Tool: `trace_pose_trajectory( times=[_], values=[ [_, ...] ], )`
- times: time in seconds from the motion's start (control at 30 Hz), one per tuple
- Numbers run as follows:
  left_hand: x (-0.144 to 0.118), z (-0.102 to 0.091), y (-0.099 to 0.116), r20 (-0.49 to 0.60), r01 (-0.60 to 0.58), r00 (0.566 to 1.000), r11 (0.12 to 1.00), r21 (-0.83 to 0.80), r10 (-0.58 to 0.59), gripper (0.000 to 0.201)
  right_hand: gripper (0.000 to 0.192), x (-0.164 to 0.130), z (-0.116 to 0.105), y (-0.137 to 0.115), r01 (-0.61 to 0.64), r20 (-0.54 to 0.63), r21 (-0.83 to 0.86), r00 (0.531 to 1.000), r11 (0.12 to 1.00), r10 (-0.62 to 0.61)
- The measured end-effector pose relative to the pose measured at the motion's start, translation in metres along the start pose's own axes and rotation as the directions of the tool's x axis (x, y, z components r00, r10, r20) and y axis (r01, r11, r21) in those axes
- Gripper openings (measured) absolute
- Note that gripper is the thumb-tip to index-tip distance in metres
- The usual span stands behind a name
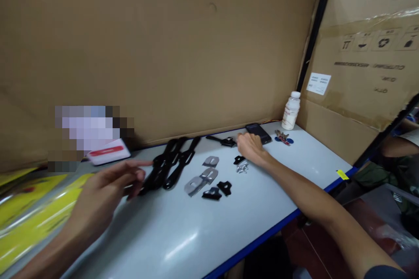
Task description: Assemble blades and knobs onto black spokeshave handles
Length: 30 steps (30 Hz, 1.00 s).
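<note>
My right hand (251, 146) is closed at the back of the table, fingers around the right end of a black spokeshave (225, 141); its left handle sticks out. My left hand (109, 187) has its index finger stretched out to several black spokeshave bodies (178, 168) lying side by side, its other fingers loosely bent. Whether the fingertip touches them I cannot tell. Between my hands lie silver slotted blades (196, 185) and small black cap plates (212, 194). Another black plate (238, 159) and a little heap of silver screws (242, 167) sit just below my right hand.
A phone (262, 133), keys (283, 137) and a white bottle (291, 111) stand or lie at the back right. Yellow packages (42, 209) and a red-and-white card (109, 152) are at left. Cardboard (183, 52) walls the back. A person's arm (401, 148) shows at far right.
</note>
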<state>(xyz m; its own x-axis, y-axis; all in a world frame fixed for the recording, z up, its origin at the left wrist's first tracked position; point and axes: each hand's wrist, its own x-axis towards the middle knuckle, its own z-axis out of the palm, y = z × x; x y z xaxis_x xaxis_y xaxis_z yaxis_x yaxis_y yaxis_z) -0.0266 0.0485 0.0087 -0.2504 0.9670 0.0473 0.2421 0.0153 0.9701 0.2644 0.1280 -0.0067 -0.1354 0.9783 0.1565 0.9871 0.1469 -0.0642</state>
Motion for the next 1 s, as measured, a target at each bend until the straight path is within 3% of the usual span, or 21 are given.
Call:
trace_pose_trajectory(
  times=[0.1,0.2,0.3,0.4,0.57,0.7,0.8,0.9,1.0],
  values=[
    [0.007,-0.003,-0.010,0.041,-0.095,0.995,0.992,0.077,0.092,0.034,0.031,0.002,-0.006,0.002,-0.033,-0.023,-0.022,0.999,0.999,0.033],
    [0.017,-0.010,-0.020,0.035,-0.230,0.972,0.907,0.352,0.233,0.030,0.038,0.004,-0.013,0.003,-0.062,-0.093,-0.020,0.994,0.998,0.060],
    [0.020,-0.014,-0.024,0.037,-0.275,0.943,0.706,0.652,0.332,0.030,0.044,0.005,-0.021,0.004,-0.082,-0.153,-0.001,0.985,0.997,0.081],
    [0.016,-0.006,-0.018,0.162,-0.263,0.958,0.493,0.830,0.237,0.033,0.038,0.006,-0.027,0.010,-0.089,-0.179,0.020,0.980,0.996,0.091],
    [0.010,0.031,-0.003,0.314,-0.331,0.940,0.126,0.935,0.135,0.041,0.033,0.007,-0.033,0.016,-0.034,-0.243,0.076,0.969,0.997,0.051],
    [0.016,0.053,0.001,0.352,-0.363,0.929,0.099,0.926,0.115,0.042,0.029,0.005,-0.036,0.016,0.122,-0.112,0.105,0.988,0.987,-0.110],
    [0.021,0.058,-0.004,0.364,-0.373,0.926,0.103,0.922,0.097,0.040,0.019,0.002,-0.037,0.015,0.229,0.005,0.132,0.973,0.965,-0.231],
    [0.026,0.058,-0.009,0.345,-0.352,0.935,0.103,0.930,0.077,0.041,0.008,-0.003,-0.037,0.014,0.332,0.150,0.193,0.920,0.923,-0.362],
    [0.028,0.055,-0.012,0.307,-0.311,0.950,0.126,0.942,0.051,0.042,0.030,-0.009,-0.038,0.013,0.369,0.291,0.232,0.857,0.900,-0.426]
  ],
)
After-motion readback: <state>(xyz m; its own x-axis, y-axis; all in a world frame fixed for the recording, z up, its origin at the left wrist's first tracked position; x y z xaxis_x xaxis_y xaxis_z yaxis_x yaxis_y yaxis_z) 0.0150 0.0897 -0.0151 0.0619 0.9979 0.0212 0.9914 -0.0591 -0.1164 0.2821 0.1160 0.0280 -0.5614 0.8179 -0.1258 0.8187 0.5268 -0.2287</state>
